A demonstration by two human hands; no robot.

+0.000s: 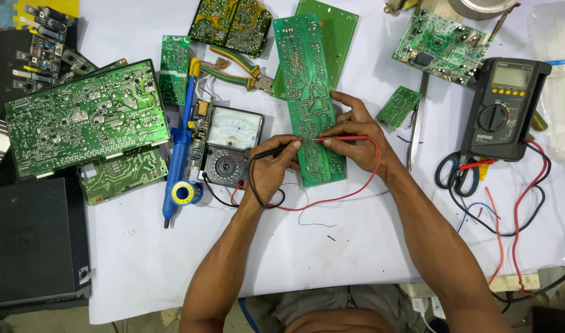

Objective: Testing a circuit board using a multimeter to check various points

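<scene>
While my left hand [271,169] pinches the black probe [275,150] and my right hand [356,137] pinches the red probe [341,139], both tips meet on the long green circuit board [307,92]. It lies mid-table, long axis running away from me, between my hands. The analog multimeter [228,145] sits just left, its pale dial upward.

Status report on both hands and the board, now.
Left hand fingers shut on black probe, tip on long green circuit board. Right hand shut on red probe, tip on same board. Analog meter alongside; nothing blocking.
</scene>
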